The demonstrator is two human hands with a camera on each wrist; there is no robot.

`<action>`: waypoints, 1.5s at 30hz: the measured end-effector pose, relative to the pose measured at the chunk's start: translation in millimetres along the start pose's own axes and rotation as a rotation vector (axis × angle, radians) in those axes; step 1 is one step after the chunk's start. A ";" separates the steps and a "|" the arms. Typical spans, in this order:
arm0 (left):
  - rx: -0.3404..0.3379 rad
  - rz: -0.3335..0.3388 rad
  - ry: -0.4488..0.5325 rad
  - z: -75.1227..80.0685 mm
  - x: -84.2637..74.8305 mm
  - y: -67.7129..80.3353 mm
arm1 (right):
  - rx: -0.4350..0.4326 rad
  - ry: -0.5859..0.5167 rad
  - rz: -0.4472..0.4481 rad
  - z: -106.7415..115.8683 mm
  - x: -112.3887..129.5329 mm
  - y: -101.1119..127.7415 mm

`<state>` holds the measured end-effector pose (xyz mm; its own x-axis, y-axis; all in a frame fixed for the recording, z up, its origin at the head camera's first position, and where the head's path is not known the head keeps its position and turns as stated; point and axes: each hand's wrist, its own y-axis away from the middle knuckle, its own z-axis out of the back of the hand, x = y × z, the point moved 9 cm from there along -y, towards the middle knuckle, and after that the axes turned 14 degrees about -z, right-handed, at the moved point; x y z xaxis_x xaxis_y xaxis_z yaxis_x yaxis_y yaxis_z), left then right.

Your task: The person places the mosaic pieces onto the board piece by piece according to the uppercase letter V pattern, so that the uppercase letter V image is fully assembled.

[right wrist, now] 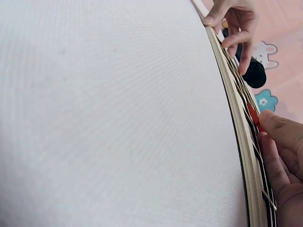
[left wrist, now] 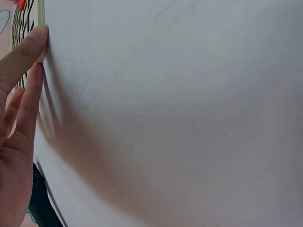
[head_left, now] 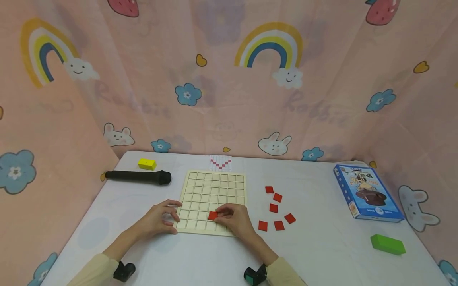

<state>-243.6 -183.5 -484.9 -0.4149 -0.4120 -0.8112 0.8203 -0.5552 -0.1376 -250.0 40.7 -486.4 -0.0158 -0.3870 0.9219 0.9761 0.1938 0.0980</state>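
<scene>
A pale wooden grid board (head_left: 212, 190) lies flat on the white table (head_left: 315, 246). My left hand (head_left: 162, 217) holds its front left corner, thumb against the edge (left wrist: 41, 28) and fingers curled over the top. My right hand (head_left: 233, 217) rests on the board's front right part and pinches a red square tile (head_left: 212, 215) at a cell in the second row from the front. In the right wrist view the red tile (right wrist: 253, 116) stands slightly tilted at my fingertips (right wrist: 279, 132), with the left hand (right wrist: 234, 26) farther along the board edge (right wrist: 234, 118).
Several loose red tiles (head_left: 275, 208) lie right of the board. A small pattern card (head_left: 220, 163) sits behind it. A black cylinder (head_left: 137, 176) and yellow block (head_left: 147, 163) lie at back left, a blue box (head_left: 366, 192) and green block (head_left: 388, 244) at right. Pink curtains enclose the table.
</scene>
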 end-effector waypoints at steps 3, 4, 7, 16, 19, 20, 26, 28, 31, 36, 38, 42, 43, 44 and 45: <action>-0.001 0.004 0.002 -1.0 0.8 0.0 | 0.003 -0.021 0.013 -0.5 -0.2 0.1; -0.001 0.004 0.000 -1.2 0.9 0.0 | 0.001 -0.030 0.012 -0.2 -0.3 0.2; -0.003 0.004 -0.012 -1.2 0.4 0.2 | -0.002 -0.056 0.006 0.9 -0.8 0.3; -0.004 -0.004 -0.027 0.0 -3.1 -0.1 | 0.009 -0.117 -0.025 1.7 -3.5 -0.8; -0.004 -0.010 -0.023 0.4 -4.0 -0.5 | 0.011 -0.128 -0.020 1.5 -4.8 -2.3; -0.005 -0.013 -0.026 0.5 -4.1 -0.6 | 0.012 -0.130 -0.021 1.4 -5.3 -2.6; -0.006 -0.013 -0.038 0.5 -3.3 -0.6 | 0.023 -0.139 -0.010 1.0 -6.5 -2.4; -0.008 -0.005 -0.030 0.3 -2.4 -0.1 | 0.010 -0.139 -0.024 4.5 -7.6 -1.2; -0.005 -0.016 -0.028 0.1 -3.0 -0.3 | -0.016 -0.137 -0.064 14.5 -10.6 1.4; 0.004 -0.052 -0.061 0.0 -3.9 -1.3 | -0.016 -0.132 -0.135 37.6 -17.9 9.3; 0.001 -0.046 -0.057 1.0 -1.9 1.5 | 0.000 -0.139 -0.150 45.1 -21.2 13.0; 0.004 -0.041 -0.012 0.4 0.2 3.3 | -0.007 -0.139 -0.178 67.4 -30.8 21.2; 0.005 -0.045 -0.001 0.1 -0.1 2.8 | -0.013 -0.142 -0.191 74.1 -34.0 23.0; 0.009 -0.050 0.006 -0.5 -0.4 2.0 | -0.019 -0.140 -0.201 80.6 -37.0 25.2; 0.013 -0.058 0.008 -1.1 -1.2 1.1 | -0.026 -0.136 -0.214 87.4 -40.0 27.4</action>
<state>-241.8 -182.9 -484.7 -0.4587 -0.3731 -0.8065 0.7897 -0.5872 -0.1776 -241.6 140.3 -487.9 -0.2495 -0.2916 0.9234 0.9528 0.0964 0.2879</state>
